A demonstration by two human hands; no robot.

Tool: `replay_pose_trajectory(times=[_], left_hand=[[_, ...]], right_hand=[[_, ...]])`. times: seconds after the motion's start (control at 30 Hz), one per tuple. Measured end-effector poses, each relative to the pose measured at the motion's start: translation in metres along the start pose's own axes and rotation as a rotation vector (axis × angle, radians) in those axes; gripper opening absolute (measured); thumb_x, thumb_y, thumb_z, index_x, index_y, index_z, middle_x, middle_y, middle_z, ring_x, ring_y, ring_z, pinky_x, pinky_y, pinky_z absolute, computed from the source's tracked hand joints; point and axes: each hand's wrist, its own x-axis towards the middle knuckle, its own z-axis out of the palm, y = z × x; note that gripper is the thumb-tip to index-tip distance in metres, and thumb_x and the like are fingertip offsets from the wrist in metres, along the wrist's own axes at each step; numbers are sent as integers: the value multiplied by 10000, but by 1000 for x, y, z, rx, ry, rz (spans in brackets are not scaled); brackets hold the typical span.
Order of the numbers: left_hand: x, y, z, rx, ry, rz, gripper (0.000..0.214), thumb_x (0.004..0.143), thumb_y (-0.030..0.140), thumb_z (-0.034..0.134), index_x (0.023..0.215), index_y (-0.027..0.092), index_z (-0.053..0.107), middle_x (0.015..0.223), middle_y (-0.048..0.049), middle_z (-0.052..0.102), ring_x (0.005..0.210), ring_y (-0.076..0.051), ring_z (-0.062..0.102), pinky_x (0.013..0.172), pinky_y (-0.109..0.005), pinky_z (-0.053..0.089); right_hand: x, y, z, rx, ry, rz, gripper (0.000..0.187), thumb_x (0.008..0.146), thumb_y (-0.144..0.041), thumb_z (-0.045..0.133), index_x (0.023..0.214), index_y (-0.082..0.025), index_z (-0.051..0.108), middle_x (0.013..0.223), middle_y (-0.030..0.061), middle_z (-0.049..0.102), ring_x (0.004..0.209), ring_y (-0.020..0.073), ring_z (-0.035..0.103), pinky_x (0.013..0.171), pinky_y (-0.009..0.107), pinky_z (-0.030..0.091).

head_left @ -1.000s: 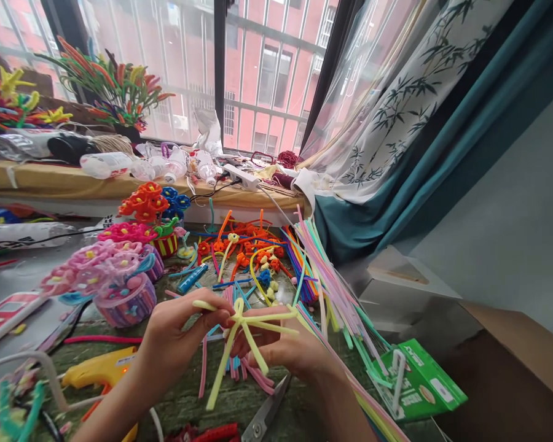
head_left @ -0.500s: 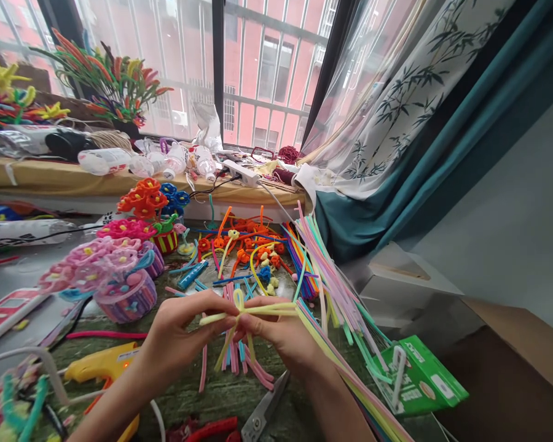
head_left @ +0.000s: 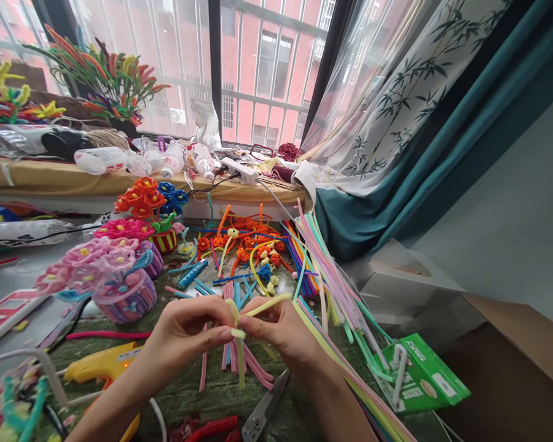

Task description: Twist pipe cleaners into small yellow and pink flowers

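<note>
Pale yellow pipe cleaner sits btwn both hands over the front of the bench, bent into a small twisted knot at the fingers. Its long free end runs up & to the R from the pinch at a shallow slant, pointing toward the big pastel bundle. A short bent tip pokes out just below the L fingertips, & another leg hangs almost straight down toward the bench.

R hand is nearer the long free end, which leaves from its thumb side. L hand is nearer the short tip. The hands nearly touch, with the stem's knot btwn them.

Fingers on both hands are narrow, pinching the stem tight. Exact finger contact at the knot is partly hidden. L forearm comes in from lower L, R forearm from lower R, both wrists raised, elbows out of view.

Below the hands lie loose pink pipe cleaners. Scissors sit just below R hand, yellow hot glue gun lower L of L hand. Pipe-cleaner basket stands up-L of L hand, pastel bundle to the R, reaching across the bench near R forearm.
</note>
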Motion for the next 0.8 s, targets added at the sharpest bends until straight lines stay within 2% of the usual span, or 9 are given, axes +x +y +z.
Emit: replay_pose_trajectory(times=[0.17, 0.33, 0.47, 0.63, 0.8], left_hand=[[0, 2, 3, 33, -74, -93, 157, 790, 226, 676, 647, 163, 662, 638, 7, 599, 602, -128, 516, 561, -216, 407], [-1, 2, 2, 31, -54, -52, 200, 789, 243, 667, 608, 165, 628, 597, 26, 555, 573, -116, 472, 533, -214, 363], [-2, 5, 4, 173, -54, -34, 195, 778, 231, 670, 599, 170, 626, 602, 33, 532, 566, -108, 440, 514, -213, 335], [-1, 3, 9, 436, 23, -14, 235, 784, 275, 652, 584, 167, 591, 623, 27, 505, 557, -106, 413, 498, -221, 310], [0, -3, 10, 506, 120, -79, 261, 823, 340, 551, 620, 179, 517, 585, 42, 440, 526, -108, 383, 476, -224, 304]], right_hand=[[-1, -2, -3, -97, 7, 71, 328, 482, -366, 887, 646, -124, 738, 563, -22, 623, 514, 76, 501, 522, 196, 391], [-1, -3, 1, -120, 3, 83, 336, 503, -389, 868, 659, -120, 737, 553, 0, 636, 480, 98, 532, 490, 213, 414], [0, 1, 5, -85, 58, 27, 258, 560, -343, 845, 651, -129, 734, 563, 5, 655, 500, 111, 569, 514, 222, 444], [4, 10, 2, 42, 148, -56, 203, 584, -313, 841, 645, -152, 733, 559, -7, 663, 515, 103, 567, 510, 205, 426], [6, 8, 2, 103, 177, -1, 246, 528, -318, 878, 618, -131, 746, 549, 4, 667, 473, 55, 494, 475, 170, 370]])
